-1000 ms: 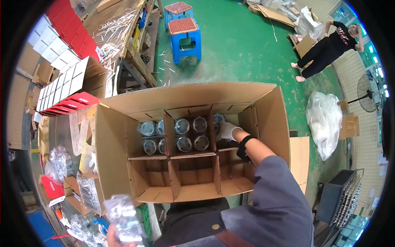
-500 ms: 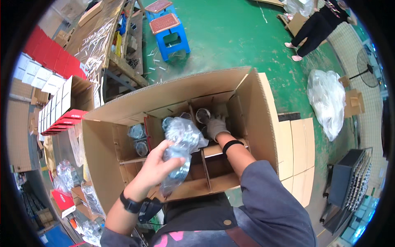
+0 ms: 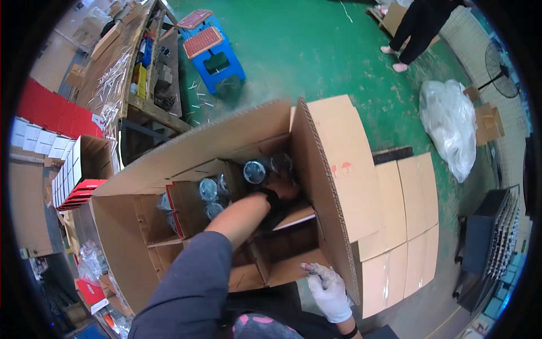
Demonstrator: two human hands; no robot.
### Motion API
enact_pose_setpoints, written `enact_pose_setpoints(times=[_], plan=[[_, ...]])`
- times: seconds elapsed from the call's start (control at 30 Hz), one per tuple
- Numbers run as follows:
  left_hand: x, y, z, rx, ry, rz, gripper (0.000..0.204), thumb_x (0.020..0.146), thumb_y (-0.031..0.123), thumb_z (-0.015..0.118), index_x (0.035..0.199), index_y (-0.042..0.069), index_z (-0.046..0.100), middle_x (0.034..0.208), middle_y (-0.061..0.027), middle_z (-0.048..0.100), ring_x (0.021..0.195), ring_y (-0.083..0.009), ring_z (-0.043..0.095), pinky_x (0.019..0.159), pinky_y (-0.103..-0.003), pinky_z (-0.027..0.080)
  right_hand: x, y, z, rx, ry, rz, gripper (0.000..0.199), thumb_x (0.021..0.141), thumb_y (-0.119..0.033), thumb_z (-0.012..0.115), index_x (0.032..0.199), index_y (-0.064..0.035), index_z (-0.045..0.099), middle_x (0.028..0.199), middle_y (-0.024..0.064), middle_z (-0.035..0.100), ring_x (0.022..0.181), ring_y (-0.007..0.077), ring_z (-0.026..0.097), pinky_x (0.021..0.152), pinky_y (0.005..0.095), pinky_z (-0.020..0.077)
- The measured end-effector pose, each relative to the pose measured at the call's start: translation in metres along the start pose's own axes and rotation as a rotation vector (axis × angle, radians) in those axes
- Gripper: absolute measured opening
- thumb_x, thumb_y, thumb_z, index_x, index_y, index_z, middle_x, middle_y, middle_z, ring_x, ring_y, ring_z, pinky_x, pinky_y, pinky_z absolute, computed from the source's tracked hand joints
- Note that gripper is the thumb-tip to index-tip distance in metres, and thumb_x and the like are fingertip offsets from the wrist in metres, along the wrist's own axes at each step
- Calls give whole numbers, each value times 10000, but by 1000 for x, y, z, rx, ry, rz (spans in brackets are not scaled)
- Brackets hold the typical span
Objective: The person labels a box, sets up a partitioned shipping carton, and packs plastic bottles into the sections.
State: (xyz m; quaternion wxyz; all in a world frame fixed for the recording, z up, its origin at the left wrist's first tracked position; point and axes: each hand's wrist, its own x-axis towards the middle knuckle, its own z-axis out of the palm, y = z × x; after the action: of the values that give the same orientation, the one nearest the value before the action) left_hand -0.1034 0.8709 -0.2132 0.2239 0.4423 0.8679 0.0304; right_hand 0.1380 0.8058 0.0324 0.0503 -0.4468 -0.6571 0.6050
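An open cardboard box [image 3: 121,254] with cardboard dividers stands in front of me. My left hand [image 3: 282,186] reaches down into its far right compartment, beside a clear-wrapped round piece [image 3: 281,163]; its fingers are lost in shadow, so its grip does not show. Another shiny, round, wrapped piece [image 3: 254,172] is upright just left of it. Several more wrapped pieces [image 3: 208,189] fill the middle far compartment, and some show behind the red-edged divider at left. My right hand [image 3: 329,295], in a white glove with bare, dark-smudged fingertips, is open and holds nothing by the box's near right edge.
Flattened or closed cartons [image 3: 395,226] lie right of the box. Blue stools [image 3: 217,62] and a littered wooden bench [image 3: 116,79] are beyond it. A plastic bag heap [image 3: 449,130], a fan [image 3: 501,70] and a standing person [image 3: 420,28] are at far right. Red-and-white boxes [image 3: 79,169] line the left.
My left hand went from holding a wrapped bundle above the box to deep inside the far right compartment. My gloved right hand came out of the box to its near right edge. The view shifted.
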Motion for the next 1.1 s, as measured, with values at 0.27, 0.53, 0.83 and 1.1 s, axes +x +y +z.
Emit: enact_pose_setpoints(times=[0.27, 0.53, 0.83, 1.1], plan=[[12, -46, -56, -227, -183, 209, 532, 816, 253, 639, 1256, -21, 520, 1059, -229, 668, 925, -410, 643, 858, -510, 485, -13, 15, -2, 167, -7, 221, 259, 871, -78, 564, 1100, -2, 657, 1102, 164, 677, 1042, 293, 643, 909, 350, 497], [-153, -52, -273, -546, -361, 481, 400, 912, 331, 552, 1168, 32, 622, 1104, -218, 643, 1014, -369, 613, 856, -433, 490, 14, 33, 82, -552, -937, -274, 352, 925, -306, 534, 1130, -47, 656, 1116, 186, 664, 1070, 347, 615, 952, 406, 472], [-678, -217, -227, -1295, 398, -201, 345, 978, 297, 570, 1214, 47, 600, 1046, -74, 680, 962, -160, 639, 841, -323, 497, -62, -54, 254, -941, -1405, -300, 273, 946, -215, 551, 1107, -15, 646, 1030, 116, 683, 954, 209, 628, 844, 333, 496], [-900, -406, 20, -499, 984, -1905, 771, 804, 512, 685, 1351, 51, 394, 1291, -250, 421, 1129, -416, 488, 889, -520, 465, -256, -140, 499, -621, -1697, -831, 313, 969, -201, 500, 1140, 31, 621, 1055, 91, 663, 975, 143, 603, 885, 333, 480]])
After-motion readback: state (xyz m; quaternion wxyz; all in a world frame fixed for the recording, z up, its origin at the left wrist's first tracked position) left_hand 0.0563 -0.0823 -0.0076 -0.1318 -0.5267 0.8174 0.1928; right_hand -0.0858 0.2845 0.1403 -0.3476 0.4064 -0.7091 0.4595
